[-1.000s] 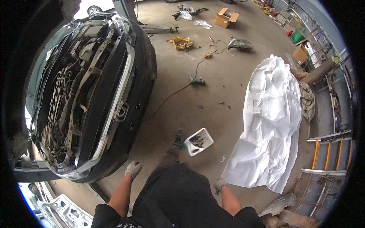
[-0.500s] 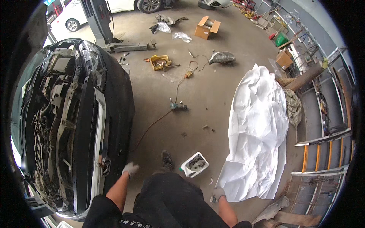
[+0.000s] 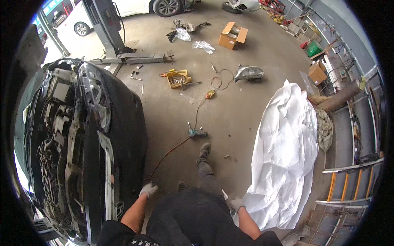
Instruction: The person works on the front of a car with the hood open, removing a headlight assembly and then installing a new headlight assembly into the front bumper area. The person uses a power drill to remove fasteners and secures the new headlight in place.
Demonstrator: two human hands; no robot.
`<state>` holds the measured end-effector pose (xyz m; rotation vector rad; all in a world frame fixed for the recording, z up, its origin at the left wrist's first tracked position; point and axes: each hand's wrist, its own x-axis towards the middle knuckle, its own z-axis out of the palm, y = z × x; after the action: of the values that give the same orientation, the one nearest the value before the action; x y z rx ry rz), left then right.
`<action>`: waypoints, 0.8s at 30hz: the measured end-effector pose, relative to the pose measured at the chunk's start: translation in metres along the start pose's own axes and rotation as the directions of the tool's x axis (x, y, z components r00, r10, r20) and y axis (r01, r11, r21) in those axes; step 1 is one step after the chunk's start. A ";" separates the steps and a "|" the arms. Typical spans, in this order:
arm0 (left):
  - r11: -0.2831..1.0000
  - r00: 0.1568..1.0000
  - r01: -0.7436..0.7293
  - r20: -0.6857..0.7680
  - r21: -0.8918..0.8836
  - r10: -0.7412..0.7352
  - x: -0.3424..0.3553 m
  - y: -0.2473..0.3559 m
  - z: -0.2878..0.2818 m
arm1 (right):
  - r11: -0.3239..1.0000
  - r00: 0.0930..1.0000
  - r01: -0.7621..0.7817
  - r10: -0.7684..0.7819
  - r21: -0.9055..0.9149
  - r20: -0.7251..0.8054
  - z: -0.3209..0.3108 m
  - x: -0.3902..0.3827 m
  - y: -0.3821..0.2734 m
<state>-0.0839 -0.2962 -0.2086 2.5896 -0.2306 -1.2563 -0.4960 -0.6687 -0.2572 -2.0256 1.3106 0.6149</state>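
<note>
My left hand (image 3: 148, 190), in a pale glove, hangs open beside the dark car (image 3: 127, 123), whose front has its engine bay exposed. My right hand (image 3: 237, 204), also gloved, is closed beside the crumpled white sheet (image 3: 283, 147); what it holds is too small to make out. A teal power tool (image 3: 195, 132) with a reddish cord lies on the floor beyond my forward boot (image 3: 205, 149). Farther on are a yellow tool tray (image 3: 179, 82), a plug connector (image 3: 211, 94) and a loose headlamp (image 3: 249, 73).
A lift post (image 3: 100, 30) with a low arm (image 3: 150, 58) stands at back left, before a white car (image 3: 133, 7). An open cardboard box (image 3: 228, 41) and loose wrapping lie at the back. Metal racks (image 3: 349, 184), a roll (image 3: 340, 94) and boxes line the right wall.
I have stepped forward, one boot nearer the power tool. The white container by my feet has passed out of view behind my body. My view has shifted, showing more of the back.
</note>
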 end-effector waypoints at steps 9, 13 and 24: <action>0.914 0.930 0.366 0.102 -0.174 -0.353 0.046 0.025 -0.035 | 0.904 0.987 0.104 -0.041 -0.415 0.158 -0.149 0.198 -0.054; 0.924 0.985 0.093 -0.102 -0.370 -0.140 0.074 0.176 -0.103 | 0.615 0.890 0.455 -0.334 -0.644 0.311 -0.229 0.308 -0.075; 0.972 0.985 0.110 -0.106 -0.208 -0.134 0.135 0.269 -0.144 | 0.979 0.986 0.133 -0.116 0.154 -0.117 -0.319 0.288 -0.199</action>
<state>0.1044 -0.5647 -0.1442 2.5234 0.0772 -1.0954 -0.1865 -1.0198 -0.1826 -2.0117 1.2402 0.3352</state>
